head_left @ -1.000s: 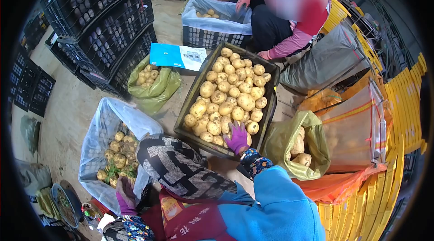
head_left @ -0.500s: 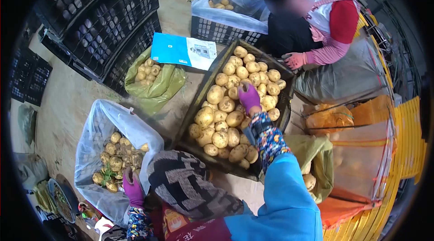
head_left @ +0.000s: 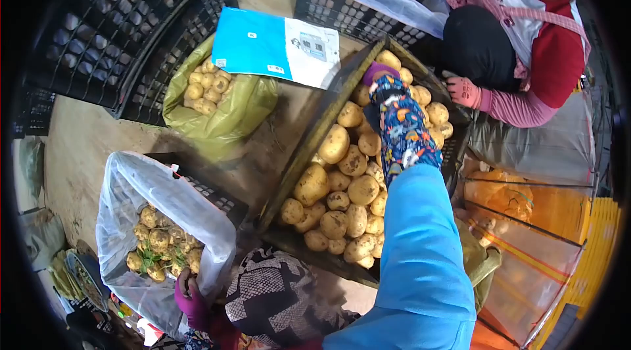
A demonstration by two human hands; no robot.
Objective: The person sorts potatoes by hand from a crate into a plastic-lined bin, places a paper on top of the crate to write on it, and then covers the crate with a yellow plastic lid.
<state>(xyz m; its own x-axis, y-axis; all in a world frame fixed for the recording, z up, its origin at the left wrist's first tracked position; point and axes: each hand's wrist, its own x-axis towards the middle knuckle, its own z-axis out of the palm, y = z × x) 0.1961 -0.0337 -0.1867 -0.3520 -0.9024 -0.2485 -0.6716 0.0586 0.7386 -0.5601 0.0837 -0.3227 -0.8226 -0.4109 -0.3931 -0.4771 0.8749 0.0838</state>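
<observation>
Right hand (head_left: 377, 74), grip unclear behind patterned sleeve (head_left: 401, 128), over far potatoes (head_left: 389, 59).

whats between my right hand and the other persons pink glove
Only potatoes at the far end of the tray lie between the right hand and the pink glove, as the head view shows.
</observation>
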